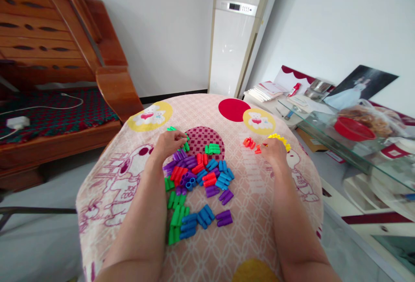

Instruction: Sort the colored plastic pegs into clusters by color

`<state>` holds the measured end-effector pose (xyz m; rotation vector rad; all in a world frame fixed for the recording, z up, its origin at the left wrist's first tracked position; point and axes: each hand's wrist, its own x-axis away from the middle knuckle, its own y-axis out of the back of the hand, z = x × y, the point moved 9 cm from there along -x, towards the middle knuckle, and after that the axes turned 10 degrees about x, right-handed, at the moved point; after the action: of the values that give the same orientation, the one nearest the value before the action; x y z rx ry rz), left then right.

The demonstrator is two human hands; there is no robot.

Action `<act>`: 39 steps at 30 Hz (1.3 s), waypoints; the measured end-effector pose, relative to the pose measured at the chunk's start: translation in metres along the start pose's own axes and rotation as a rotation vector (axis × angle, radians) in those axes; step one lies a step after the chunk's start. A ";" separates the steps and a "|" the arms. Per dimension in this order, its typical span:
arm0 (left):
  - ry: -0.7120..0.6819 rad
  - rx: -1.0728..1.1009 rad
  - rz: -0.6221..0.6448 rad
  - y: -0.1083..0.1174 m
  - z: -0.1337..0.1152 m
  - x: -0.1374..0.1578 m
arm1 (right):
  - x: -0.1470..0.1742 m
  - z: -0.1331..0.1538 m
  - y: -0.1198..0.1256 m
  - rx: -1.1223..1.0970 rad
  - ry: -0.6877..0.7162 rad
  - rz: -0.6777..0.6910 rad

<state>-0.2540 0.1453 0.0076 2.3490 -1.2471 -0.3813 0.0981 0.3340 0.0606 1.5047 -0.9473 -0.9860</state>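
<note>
My left hand (170, 143) is at the far left of the piles, its fingers bent together over a green plastic tube block (186, 146). Another green block (171, 129) shows just beyond it. On the right, my right hand (274, 150) has thumb and fingers pinched; what lies between them is mostly hidden. Small orange pieces (249, 143) lie left of its fingertips, and a curved row of yellow pieces (283, 141) lies behind it. Between my arms spread purple blocks (223, 218), red blocks (179, 175), blue blocks (205, 216) and green blocks (180, 216).
The round table wears a patterned cloth (249, 230). At right stands a glass-topped cabinet (327, 131) with papers, a red bowl (353, 128) and a plastic bag. A wooden bench (112, 87) is at left, a white upright unit (231, 49) behind.
</note>
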 end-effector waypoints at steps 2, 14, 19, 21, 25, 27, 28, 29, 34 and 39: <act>-0.003 -0.016 -0.002 0.000 0.000 0.000 | -0.001 0.003 -0.005 -0.001 -0.004 0.014; -0.006 0.016 -0.002 0.000 -0.001 0.001 | -0.010 0.006 -0.025 -0.077 0.044 -0.048; -0.011 0.024 -0.001 0.001 -0.001 0.001 | -0.011 0.006 -0.032 -0.198 0.050 -0.020; -0.018 0.025 -0.003 0.001 -0.001 0.001 | -0.011 0.004 -0.031 -0.209 0.035 -0.023; -0.004 0.038 0.000 0.001 0.000 0.001 | -0.008 0.001 -0.012 -0.175 -0.016 -0.116; 0.003 0.035 0.003 0.000 0.000 0.001 | -0.004 0.007 0.002 -0.225 0.014 -0.171; 0.004 0.029 0.002 0.000 0.000 0.001 | -0.001 0.015 0.008 -0.284 0.061 -0.176; 0.001 0.023 0.002 0.000 0.000 0.001 | 0.004 0.026 0.013 -0.359 0.131 -0.158; -0.011 0.009 0.005 0.000 0.000 0.000 | 0.060 0.115 0.019 -0.606 0.619 0.212; -0.020 0.008 0.002 0.000 0.000 0.000 | 0.116 0.174 0.018 -0.336 0.877 0.281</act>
<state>-0.2544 0.1450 0.0076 2.3562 -1.2622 -0.4013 -0.0263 0.1648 0.0481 1.2723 -0.3149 -0.1978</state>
